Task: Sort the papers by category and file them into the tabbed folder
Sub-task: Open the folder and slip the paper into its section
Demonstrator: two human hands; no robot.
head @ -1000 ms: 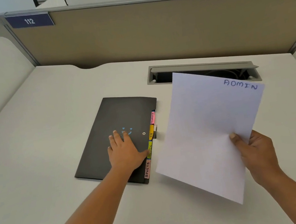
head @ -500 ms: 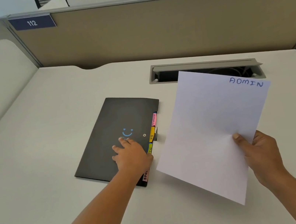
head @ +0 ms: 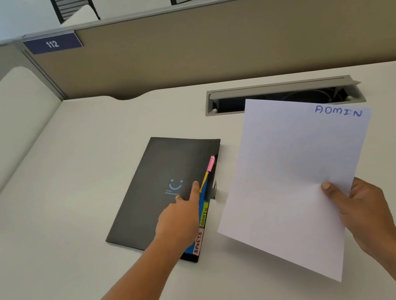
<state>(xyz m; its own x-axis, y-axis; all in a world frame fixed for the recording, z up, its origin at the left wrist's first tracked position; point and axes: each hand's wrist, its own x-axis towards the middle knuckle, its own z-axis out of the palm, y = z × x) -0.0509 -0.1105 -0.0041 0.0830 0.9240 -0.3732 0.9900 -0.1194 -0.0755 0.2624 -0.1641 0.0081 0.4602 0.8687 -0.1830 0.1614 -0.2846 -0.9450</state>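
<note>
The left hand's (head: 181,221) index finger (head: 195,189) lies straight on the cover of a flat black card folder (head: 151,191), its tip close to the folder's right edge. A second fingertip shows just left of it. The thumb is hidden, so I cannot tell whether it hooks under the cover. Along that edge the cover stands a little off the inside, showing a strip of blue divider (head: 203,197) and a row of coloured paper tabs: a pink one (head: 211,163) farthest away, a yellow one below it, a green-yellow tab lettered ADMIN (head: 204,217) just beside the knuckles, and a pink tab lettered SPORTS (head: 198,244) nearest the wrist.

The right hand (head: 358,204) pinches a white sheet of paper (head: 292,176) near its right edge, thumb (head: 327,186) on the front, the other fingers behind it. The sheet is held tilted above the desk, just right of the folder and apart from it, with ADMIN handwritten in blue at its top right corner.

The folder, printed with a blue smiling face, lies on a white desk (head: 69,196). Behind the sheet sits a grey cable slot with a raised flap (head: 283,88). A beige partition (head: 201,45) bears a blue plate numbered 112 (head: 53,44).
</note>
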